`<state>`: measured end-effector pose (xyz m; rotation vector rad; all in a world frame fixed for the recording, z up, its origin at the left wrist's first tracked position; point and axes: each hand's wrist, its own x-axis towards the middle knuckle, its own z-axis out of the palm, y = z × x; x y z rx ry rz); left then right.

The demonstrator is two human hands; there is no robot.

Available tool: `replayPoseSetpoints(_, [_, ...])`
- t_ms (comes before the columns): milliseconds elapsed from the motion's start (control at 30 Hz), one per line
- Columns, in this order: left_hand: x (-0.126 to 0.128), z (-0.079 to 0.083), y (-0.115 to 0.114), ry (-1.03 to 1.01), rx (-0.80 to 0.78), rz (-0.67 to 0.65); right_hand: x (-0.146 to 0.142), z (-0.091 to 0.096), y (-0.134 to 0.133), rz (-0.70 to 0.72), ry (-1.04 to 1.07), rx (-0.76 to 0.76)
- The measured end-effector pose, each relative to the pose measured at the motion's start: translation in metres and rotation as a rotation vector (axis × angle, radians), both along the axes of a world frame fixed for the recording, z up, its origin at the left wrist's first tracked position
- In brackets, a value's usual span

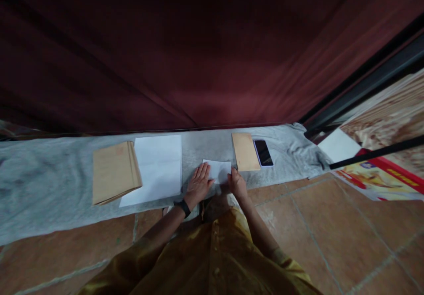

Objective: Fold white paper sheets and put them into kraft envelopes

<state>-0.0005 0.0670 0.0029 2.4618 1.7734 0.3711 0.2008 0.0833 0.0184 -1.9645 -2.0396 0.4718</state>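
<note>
A small folded sheet of white paper lies on the grey cloth in front of me. My left hand rests flat on its left side, fingers stretched out and pointing away from me. At the paper's right edge, my right hand has its fingers curled in and closed on the paper. A tan envelope lies just beyond my right hand. Left of my left hand are larger white sheets, partly covered by a stack of brown envelopes.
The grey cloth covers a long narrow surface. A phone lies right of the tan envelope. Dark red fabric hangs behind. A black bar and a printed red-and-yellow package are at right, above the tiled floor.
</note>
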Motion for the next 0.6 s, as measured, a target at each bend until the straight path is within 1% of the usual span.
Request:
replayPoseSetpoints(167, [-0.01,0.003,-0.007,0.044,-0.033,0.05,0.003,-0.007,0.002,-0.012,0.082,0.003])
replayPoseSetpoints(300, [-0.014,0.002,-0.012,0.05,-0.02,0.065,0.004,-0.011,0.003,-0.045,0.13,-0.012])
replayPoseSetpoints(467, [-0.014,-0.003,-0.014,0.04,0.025,0.083,0.004,-0.007,0.011,-0.084,0.214,0.017])
replayPoseSetpoints(600, [-0.013,0.0,-0.017,0.038,0.015,0.084,0.002,-0.005,0.016,-0.106,0.203,0.067])
